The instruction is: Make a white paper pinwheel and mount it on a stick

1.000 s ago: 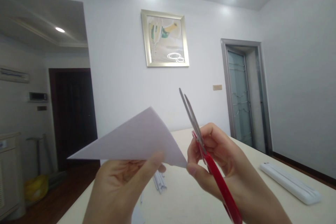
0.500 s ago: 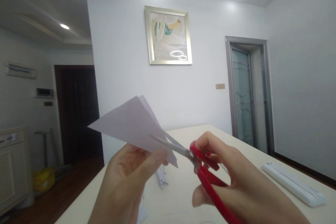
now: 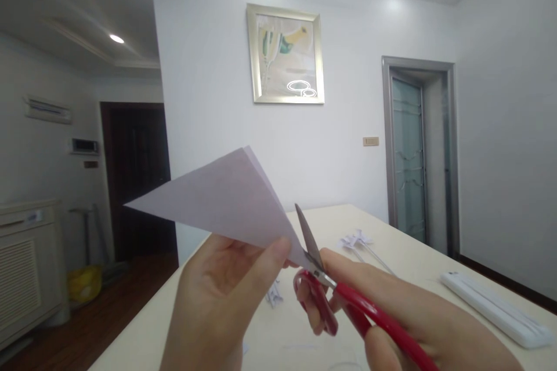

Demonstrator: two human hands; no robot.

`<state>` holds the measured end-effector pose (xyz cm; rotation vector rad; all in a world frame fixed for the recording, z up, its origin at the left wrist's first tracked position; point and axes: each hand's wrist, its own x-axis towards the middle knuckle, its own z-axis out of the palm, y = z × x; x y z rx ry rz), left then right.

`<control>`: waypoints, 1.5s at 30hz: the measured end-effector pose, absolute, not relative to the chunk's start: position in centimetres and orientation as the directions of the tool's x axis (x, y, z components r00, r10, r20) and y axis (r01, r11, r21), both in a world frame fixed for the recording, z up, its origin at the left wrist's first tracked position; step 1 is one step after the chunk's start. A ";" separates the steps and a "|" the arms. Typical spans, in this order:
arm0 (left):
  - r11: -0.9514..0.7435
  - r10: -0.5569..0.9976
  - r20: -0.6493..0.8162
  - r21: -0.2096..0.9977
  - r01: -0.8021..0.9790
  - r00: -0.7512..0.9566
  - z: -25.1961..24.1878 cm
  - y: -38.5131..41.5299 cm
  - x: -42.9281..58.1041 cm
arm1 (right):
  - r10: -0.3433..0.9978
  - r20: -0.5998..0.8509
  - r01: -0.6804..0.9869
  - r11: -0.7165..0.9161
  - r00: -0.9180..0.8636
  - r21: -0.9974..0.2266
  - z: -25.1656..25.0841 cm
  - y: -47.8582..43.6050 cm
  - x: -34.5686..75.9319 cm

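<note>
A folded sheet of white paper (image 3: 217, 191), triangular in outline, is pinched along its lower edge by my left hand (image 3: 226, 295), thumb in front and fingers behind. My right hand (image 3: 383, 307) grips scissors with red handles (image 3: 374, 316). The scissor blades are spread, one pointing up beside the paper's right edge. The paper's lower right corner sits at the pivot between the blades; the other blade is hidden behind the paper.
Small folded white paper pieces (image 3: 357, 240) with thin sticks lie on the cream table (image 3: 322, 217) behind my right hand. More paper scraps (image 3: 274, 294) lie below the sheet. A long white case (image 3: 496, 308) rests at the table's right. A framed picture (image 3: 287, 58) hangs ahead.
The scissors have shifted from across the sheet's lower part to its right corner, with their blades opened wider. The paper has moved slightly, and the view has turned a little left.
</note>
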<state>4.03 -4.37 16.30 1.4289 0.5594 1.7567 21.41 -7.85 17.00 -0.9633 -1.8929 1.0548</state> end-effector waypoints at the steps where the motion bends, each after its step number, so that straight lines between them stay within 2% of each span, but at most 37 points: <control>1: -0.601 0.789 0.612 0.745 -0.289 -0.063 16.3 -4.4 4.1 | 0.857 0.267 0.261 0.407 -0.441 -0.875 17.0 -8.0 21.5; 6: -0.641 0.756 0.654 0.725 -0.252 -0.042 16.4 -4.5 4.0 | 0.874 0.275 0.332 0.418 -0.401 -0.846 16.5 -8.1 21.3; 10: -0.626 0.771 0.636 0.747 -0.223 -0.033 16.3 -4.6 4.0 | 0.896 0.182 0.380 0.345 -0.405 -0.858 16.0 -8.2 20.9; 16: -0.619 0.778 0.628 0.758 -0.204 -0.026 16.3 -4.5 4.1 | 0.884 0.172 0.282 0.315 -0.435 -0.906 16.1 -8.4 20.8; 22: -0.670 0.736 0.676 0.716 -0.194 -0.049 16.3 -4.8 4.3 | 0.877 0.172 0.229 0.299 -0.448 -0.926 16.5 -8.2 21.0; 30: -0.634 0.762 0.648 0.741 -0.221 -0.014 16.2 -4.7 4.5 | 0.847 0.165 0.129 0.263 -0.505 -0.956 17.3 -8.3 20.9; 37: -0.627 0.775 0.630 0.761 -0.167 -0.041 16.2 -4.7 4.5 | 0.897 0.121 0.229 0.236 -0.424 -0.944 16.7 -8.5 21.2; 41: -0.631 0.772 0.635 0.759 -0.161 -0.032 16.1 -4.8 4.1 | 0.874 0.258 0.272 0.388 -0.411 -0.880 14.8 -7.7 21.9; 45: -0.631 0.773 0.632 0.760 -0.155 -0.048 16.2 -4.7 4.2 | 0.907 0.227 0.277 0.334 -0.354 -0.901 14.4 -7.3 21.6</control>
